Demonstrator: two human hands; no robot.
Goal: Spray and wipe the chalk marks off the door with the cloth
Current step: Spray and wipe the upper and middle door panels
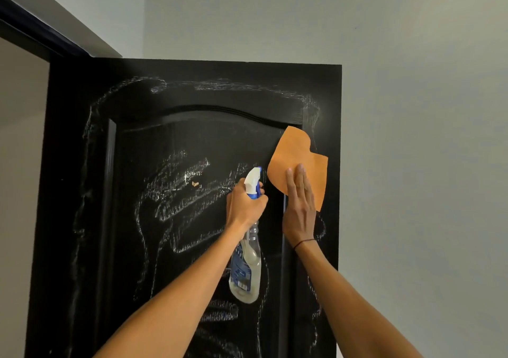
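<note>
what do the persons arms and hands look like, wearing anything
Both forearms are bare, with no sleeves in view and no gloves. The right hand has a thin dark cord bracelet around its wrist. The left hand shows no rings, watch or band.

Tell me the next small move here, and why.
Probably sweep the cloth leftward across the panel. The right hand presses it flat against the door near the right edge, while thick chalk marks lie just left of it. The left hand grips the bottle, nozzle aimed at those marks, so a squeeze first may help.
</note>
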